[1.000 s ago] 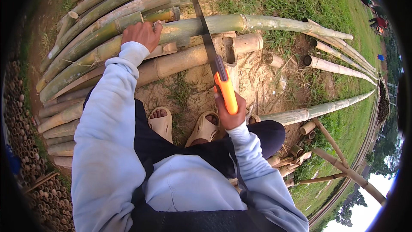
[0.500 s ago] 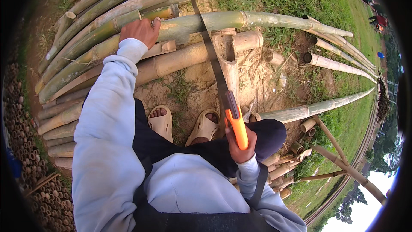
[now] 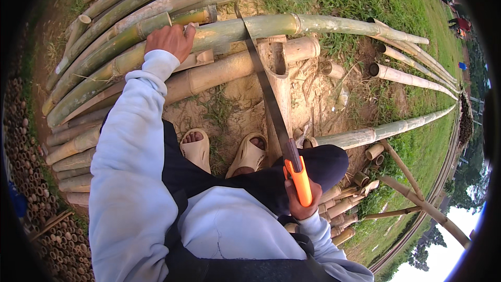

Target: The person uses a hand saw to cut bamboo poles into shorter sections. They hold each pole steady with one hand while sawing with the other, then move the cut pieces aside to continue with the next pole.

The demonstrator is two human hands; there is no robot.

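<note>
Orange plastic forms the handle (image 3: 299, 180) of a hand saw (image 3: 272, 99), and the right hand's (image 3: 302, 203) fingers are wrapped around it. Beyond those fingers, up and to the left, the long dark blade slants across a green bamboo pole (image 3: 271, 24), its tip standing out past the pole's far side; whether the teeth sit in a cut is too fine to tell. Well to the left of the blade, the left hand (image 3: 170, 42) lies on the same pole, its fingers curled over the top; the fingertips are partly hidden, and how hard they press cannot be told. From under these fingers the pole runs down to the left one way and far out to the right the other. Just below and to the right of the left fingers is a thicker, tan bamboo crossbar (image 3: 224, 77), which meets a notched bamboo post (image 3: 281, 96) lying between the two hands' fingers. Above and left of the left fingers are stacked bamboo lengths (image 3: 167, 5). Left of the right fingers, on bare soil, are the person's feet in beige sandals (image 3: 195, 155). Short bamboo pieces (image 3: 342, 207) lie right of the right fingers, and farther up that way a pale green pole (image 3: 389, 130) stretches toward the grass (image 3: 339, 0).
</note>
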